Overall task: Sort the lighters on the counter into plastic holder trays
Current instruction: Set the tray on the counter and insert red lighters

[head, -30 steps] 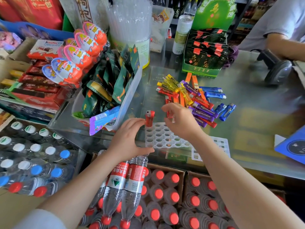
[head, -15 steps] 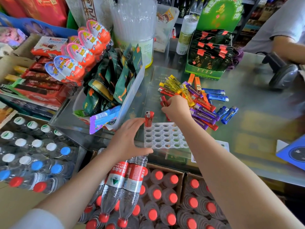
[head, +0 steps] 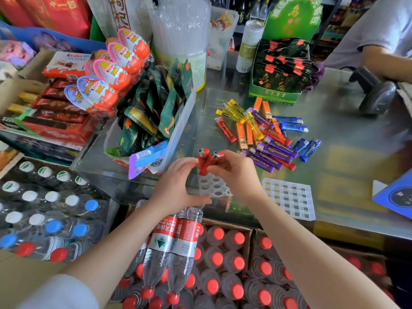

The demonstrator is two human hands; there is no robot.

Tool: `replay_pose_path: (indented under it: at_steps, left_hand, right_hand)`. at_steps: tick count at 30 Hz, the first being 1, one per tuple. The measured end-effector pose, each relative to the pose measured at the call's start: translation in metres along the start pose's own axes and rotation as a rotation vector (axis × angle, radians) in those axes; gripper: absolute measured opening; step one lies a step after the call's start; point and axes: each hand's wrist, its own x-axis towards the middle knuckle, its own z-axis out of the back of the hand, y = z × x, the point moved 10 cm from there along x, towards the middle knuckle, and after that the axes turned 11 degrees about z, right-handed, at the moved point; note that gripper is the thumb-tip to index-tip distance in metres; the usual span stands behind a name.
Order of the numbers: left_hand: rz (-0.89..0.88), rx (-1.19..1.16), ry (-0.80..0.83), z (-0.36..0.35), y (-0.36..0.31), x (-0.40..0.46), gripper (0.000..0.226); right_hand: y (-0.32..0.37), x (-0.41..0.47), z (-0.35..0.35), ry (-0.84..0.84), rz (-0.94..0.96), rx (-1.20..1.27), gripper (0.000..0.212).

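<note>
At centre frame, the right hand (head: 231, 172) pinched a red lighter (head: 215, 159), tilted, over the far corner of the tray (head: 214, 186). A second red lighter (head: 202, 161) stood upright in that corner, touching the first. The left hand (head: 176, 186), fingers curved, rested at the tray's left edge. The loose lighters (head: 267, 134) lay in a pile right of centre on the counter (head: 345, 152). Another tray (head: 289, 197) lay at lower right.

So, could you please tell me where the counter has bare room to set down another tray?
Bare counter lies right of the lighter pile, between the barcode scanner and the second tray. It is crowded left, by the snack bin.
</note>
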Motion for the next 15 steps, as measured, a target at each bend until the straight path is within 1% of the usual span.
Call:
replay_pose_path:
  at_steps: [2, 4, 6, 8, 10, 13, 14, 15]
  left_hand:
    - [-0.011, 0.007, 0.005, -0.001, -0.001, 0.000, 0.088]
    - [-0.011, -0.004, 0.017, -0.001, -0.002, 0.000, 0.081]
    - [-0.008, -0.005, 0.014, -0.001, -0.002, 0.001, 0.079]
    - [-0.006, 0.015, 0.011, -0.002, -0.002, 0.002, 0.081]
    - [-0.003, 0.017, 0.026, -0.003, -0.002, 0.002, 0.082]
    - [-0.006, 0.012, 0.048, -0.002, -0.003, 0.002, 0.079]
    - [-0.007, 0.031, 0.053, -0.002, -0.004, 0.002, 0.080]
    - [-0.003, 0.052, 0.058, -0.003, -0.004, 0.003, 0.081]
  right_hand:
    - [0.008, 0.006, -0.002, 0.044, 0.084, -0.185, 0.011]
    - [0.012, 0.012, -0.010, 0.140, 0.125, -0.323, 0.017]
    - [0.016, 0.014, -0.021, 0.201, 0.160, -0.393, 0.019]
    - [0.017, 0.012, -0.025, 0.201, 0.166, -0.453, 0.023]
    - [0.014, 0.012, -0.021, 0.222, 0.145, -0.466, 0.027]
    - [0.003, 0.019, -0.007, 0.320, 0.101, -0.408, 0.029]
    - [0.000, 0.024, 0.002, 0.303, 0.097, -0.399, 0.025]
    - [-0.001, 0.031, 0.014, 0.237, 0.102, -0.399, 0.020]
